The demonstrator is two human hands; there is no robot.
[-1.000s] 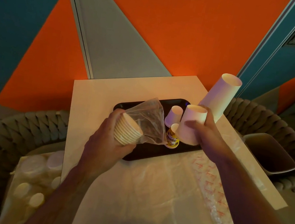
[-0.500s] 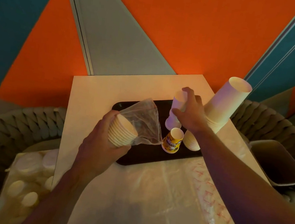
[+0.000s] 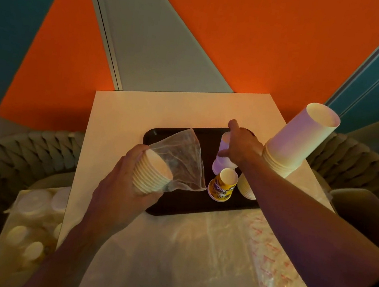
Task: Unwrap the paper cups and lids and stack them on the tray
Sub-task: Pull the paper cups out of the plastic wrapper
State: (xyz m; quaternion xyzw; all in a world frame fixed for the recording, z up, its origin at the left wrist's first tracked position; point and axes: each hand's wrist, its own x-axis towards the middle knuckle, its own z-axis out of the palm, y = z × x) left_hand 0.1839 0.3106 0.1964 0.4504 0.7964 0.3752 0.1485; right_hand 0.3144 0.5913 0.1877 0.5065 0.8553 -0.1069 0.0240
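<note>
The right hand has gone from lifting one cup to setting it upside down on a small stack of pale cups on the tray. Its fingers are curled around the top of that stack, with one finger sticking out.

The left hand holds a short stack of cups on its side, just over the near left part of the tray. Its fingers wrap around them. A clear bag hangs off the open end, so this stack looks only half unwrapped.

On the tray there is also a yellow cup standing upside down, and next to it another small stack. A tall stack leans at the right edge of the tray.

So some cups are done. I think the cups in the bag are left to do. A bag of lids sits to the left of the surface, not opened yet as far as I can see. Empty wrap lies on the near part.
</note>
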